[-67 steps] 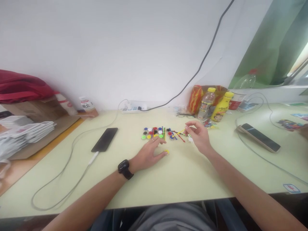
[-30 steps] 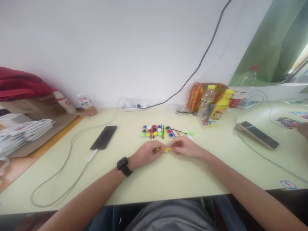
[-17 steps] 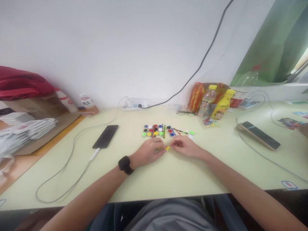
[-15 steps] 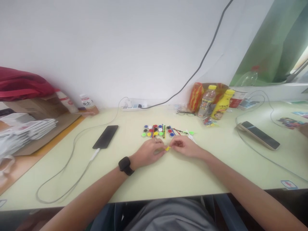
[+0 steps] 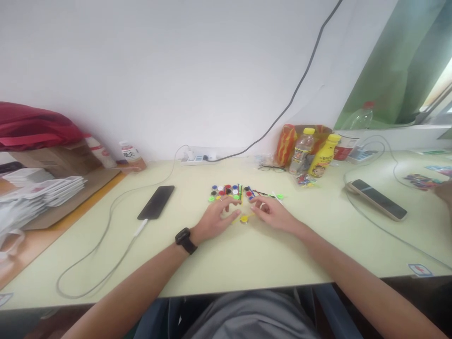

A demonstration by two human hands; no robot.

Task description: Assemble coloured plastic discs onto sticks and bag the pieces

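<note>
A small round yellow piece (image 5: 244, 219) with thin yellow strips at its sides lies on the table between my hands. My left hand (image 5: 221, 214), with a black watch on its wrist, is to the left of it, fingers apart. On the other side, my right hand (image 5: 270, 212) has its fingers parted and slightly curled; nothing shows between them. Just beyond my fingers are rows of small coloured discs (image 5: 235, 187) in blue, white, red, black, green and yellow. Thin coloured strips (image 5: 241, 193) lie among the discs, and my fingers cover some of these pieces.
A black phone (image 5: 156, 202) on a white cable lies at the left. Two yellow-capped bottles (image 5: 323, 156) stand at the back right. A second phone-like device (image 5: 378, 199) rests at the right. Stacked white trays (image 5: 63, 190) and a power strip (image 5: 198, 158) are also on the table.
Both hands have opened and drawn apart, letting go of the yellow piece. It now lies on the table between them.
</note>
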